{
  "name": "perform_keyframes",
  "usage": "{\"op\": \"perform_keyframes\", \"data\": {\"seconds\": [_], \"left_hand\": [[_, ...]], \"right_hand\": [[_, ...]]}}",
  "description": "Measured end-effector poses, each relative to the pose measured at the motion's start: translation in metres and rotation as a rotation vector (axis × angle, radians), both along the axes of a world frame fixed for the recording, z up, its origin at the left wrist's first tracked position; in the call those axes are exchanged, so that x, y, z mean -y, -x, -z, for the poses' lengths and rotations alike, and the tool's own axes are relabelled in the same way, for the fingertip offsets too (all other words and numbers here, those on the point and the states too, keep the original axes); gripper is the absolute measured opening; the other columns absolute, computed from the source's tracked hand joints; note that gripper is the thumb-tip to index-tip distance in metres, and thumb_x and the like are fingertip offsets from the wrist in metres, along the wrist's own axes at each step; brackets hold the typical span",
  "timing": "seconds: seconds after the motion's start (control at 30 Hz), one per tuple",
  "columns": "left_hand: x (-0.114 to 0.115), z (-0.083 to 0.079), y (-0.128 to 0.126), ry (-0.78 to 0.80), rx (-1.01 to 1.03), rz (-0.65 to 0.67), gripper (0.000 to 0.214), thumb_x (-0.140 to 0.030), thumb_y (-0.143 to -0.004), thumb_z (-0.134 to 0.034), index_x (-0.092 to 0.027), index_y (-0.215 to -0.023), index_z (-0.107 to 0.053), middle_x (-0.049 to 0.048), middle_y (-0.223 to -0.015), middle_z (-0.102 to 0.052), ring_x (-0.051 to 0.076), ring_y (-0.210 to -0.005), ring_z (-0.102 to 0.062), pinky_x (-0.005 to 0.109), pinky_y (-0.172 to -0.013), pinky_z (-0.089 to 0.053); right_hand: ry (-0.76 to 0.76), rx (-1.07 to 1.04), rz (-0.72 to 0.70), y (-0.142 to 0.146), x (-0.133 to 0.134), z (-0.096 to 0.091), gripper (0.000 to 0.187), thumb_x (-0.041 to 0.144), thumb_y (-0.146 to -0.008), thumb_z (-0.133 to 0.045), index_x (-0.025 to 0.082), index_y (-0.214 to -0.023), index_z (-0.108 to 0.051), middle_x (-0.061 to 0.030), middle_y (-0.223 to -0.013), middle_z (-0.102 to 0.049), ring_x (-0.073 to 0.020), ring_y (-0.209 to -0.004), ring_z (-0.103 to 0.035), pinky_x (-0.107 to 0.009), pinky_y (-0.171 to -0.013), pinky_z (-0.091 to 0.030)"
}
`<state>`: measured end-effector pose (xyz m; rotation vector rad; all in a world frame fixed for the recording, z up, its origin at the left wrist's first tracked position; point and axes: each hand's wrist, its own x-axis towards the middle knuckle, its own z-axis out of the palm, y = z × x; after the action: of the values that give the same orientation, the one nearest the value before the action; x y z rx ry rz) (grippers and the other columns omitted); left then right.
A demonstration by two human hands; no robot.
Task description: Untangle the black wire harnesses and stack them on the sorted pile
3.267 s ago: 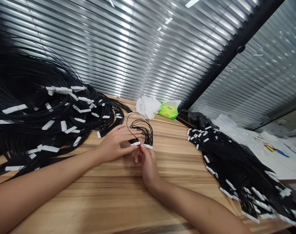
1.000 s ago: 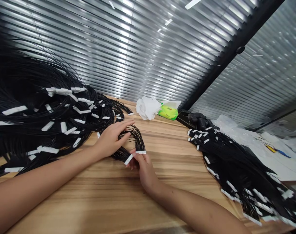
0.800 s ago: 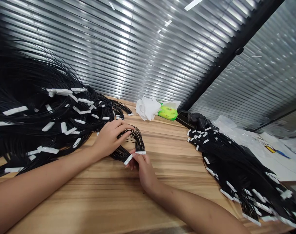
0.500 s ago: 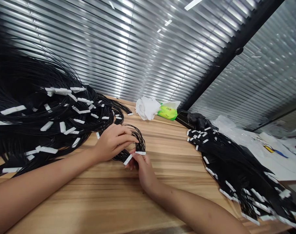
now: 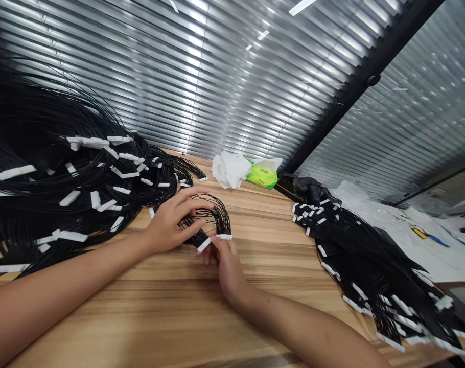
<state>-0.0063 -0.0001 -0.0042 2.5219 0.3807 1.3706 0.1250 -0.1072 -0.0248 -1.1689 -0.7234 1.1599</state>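
Silvery slatted blinds (image 5: 179,82) stand behind a wood-grain tabletop (image 5: 167,322). Near the middle of it, a looped bundle of black wires (image 5: 222,217) arches between two white connectors (image 5: 204,245), whose near ends almost meet. The right hand (image 5: 232,273) pinches them there, thumb on top. The left hand (image 5: 171,222) is open, fingers and thumb spread at the loop's left side; whether it touches the strands I cannot tell. The bundle looks light and springy, its thin strands apt to fan out, so the stiffer connectors seem the surest hold. Farther out lie crumpled tissue (image 5: 230,169) and a green packet (image 5: 263,177), with a large wire heap (image 5: 29,122) leftward and another pile (image 5: 361,250) rightward.
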Motion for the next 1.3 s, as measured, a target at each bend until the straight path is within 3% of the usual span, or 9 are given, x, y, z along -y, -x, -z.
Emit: {"op": "perform_keyframes", "data": {"seconds": [0.07, 0.23, 0.37, 0.57, 0.73, 0.93, 1.13, 1.3], "left_hand": [[0.001, 0.0, 0.0, -0.041, -0.067, 0.039, 0.018, -0.018, -0.087, -0.059, -0.023, -0.104, -0.063, 0.0093, -0.131, -0.057, 0.018, -0.098, -0.061, 0.033, -0.082, -0.049], [-0.007, -0.004, 0.005, -0.11, -0.111, 0.05, 0.006, -0.024, -0.085, -0.063, -0.022, -0.084, -0.068, 0.0087, -0.123, -0.065, 0.018, -0.09, -0.065, 0.034, -0.081, -0.048], [-0.021, -0.013, 0.012, -0.245, -0.275, 0.19, 0.017, -0.025, -0.087, -0.061, -0.031, -0.098, -0.073, 0.0054, -0.129, -0.064, 0.017, -0.094, -0.067, 0.032, -0.079, -0.048], [-0.028, -0.018, 0.015, -0.28, -0.384, 0.208, 0.021, -0.023, -0.091, -0.055, -0.031, -0.103, -0.07, 0.0032, -0.125, -0.067, 0.017, -0.103, -0.065, 0.031, -0.081, -0.044], [-0.028, -0.014, 0.015, -0.228, -0.402, 0.18, 0.021, -0.026, -0.094, -0.051, -0.031, -0.103, -0.07, 0.0018, -0.119, -0.07, 0.015, -0.093, -0.066, 0.03, -0.084, -0.042], [-0.028, -0.017, 0.017, -0.36, -0.377, 0.164, 0.018, -0.028, -0.092, -0.056, -0.033, -0.102, -0.07, 0.0013, -0.118, -0.071, 0.015, -0.091, -0.067, 0.032, -0.086, -0.042], [-0.021, -0.016, 0.015, -0.559, -0.308, 0.034, 0.013, -0.024, -0.092, -0.057, -0.031, -0.098, -0.066, -0.0069, -0.092, -0.076, 0.012, -0.088, -0.07, 0.035, -0.104, -0.03], [-0.02, -0.014, 0.015, -0.586, -0.323, -0.076, 0.008, -0.027, -0.088, -0.058, -0.031, -0.09, -0.065, -0.0075, -0.084, -0.075, 0.012, -0.075, -0.067, 0.031, -0.084, -0.04]], "right_hand": [[-0.007, 0.02, 0.004, 0.0, 0.0, 0.001, 0.021, 0.04, -0.073, -0.057, 0.02, -0.065, -0.059, 0.0029, -0.049, -0.055, -0.014, -0.048, -0.045, -0.027, -0.051, -0.035], [-0.015, 0.028, -0.011, 0.001, 0.0, 0.0, 0.023, 0.041, -0.074, -0.057, 0.02, -0.064, -0.058, 0.0024, -0.049, -0.055, -0.0136, -0.047, -0.044, -0.028, -0.051, -0.035], [-0.009, -0.027, 0.011, 0.001, -0.002, -0.002, 0.023, 0.043, -0.071, -0.059, 0.021, -0.073, -0.059, 0.0035, -0.048, -0.056, -0.0143, -0.047, -0.044, -0.027, -0.049, -0.034], [-0.02, -0.041, -0.006, 0.001, -0.004, -0.004, 0.021, 0.042, -0.07, -0.058, 0.02, -0.071, -0.059, 0.003, -0.046, -0.056, -0.0143, -0.046, -0.045, -0.026, -0.047, -0.033], [-0.027, -0.023, -0.023, 0.002, -0.002, -0.004, 0.022, 0.041, -0.071, -0.057, 0.02, -0.07, -0.06, 0.0018, -0.047, -0.058, -0.0141, -0.046, -0.045, -0.026, -0.048, -0.034], [-0.035, -0.015, -0.022, 0.001, -0.003, -0.001, 0.023, 0.041, -0.072, -0.057, 0.02, -0.066, -0.06, 0.0009, -0.049, -0.06, -0.0132, -0.045, -0.043, -0.026, -0.047, -0.034], [-0.046, -0.043, -0.018, 0.001, -0.005, 0.003, 0.022, 0.041, -0.073, -0.057, 0.019, -0.068, -0.06, 0.0011, -0.049, -0.06, -0.0131, -0.046, -0.044, -0.026, -0.047, -0.033], [-0.021, -0.051, 0.002, 0.001, -0.004, 0.001, 0.022, 0.041, -0.07, -0.059, 0.019, -0.069, -0.06, 0.0018, -0.047, -0.058, -0.0138, -0.047, -0.045, -0.026, -0.047, -0.033]]}}
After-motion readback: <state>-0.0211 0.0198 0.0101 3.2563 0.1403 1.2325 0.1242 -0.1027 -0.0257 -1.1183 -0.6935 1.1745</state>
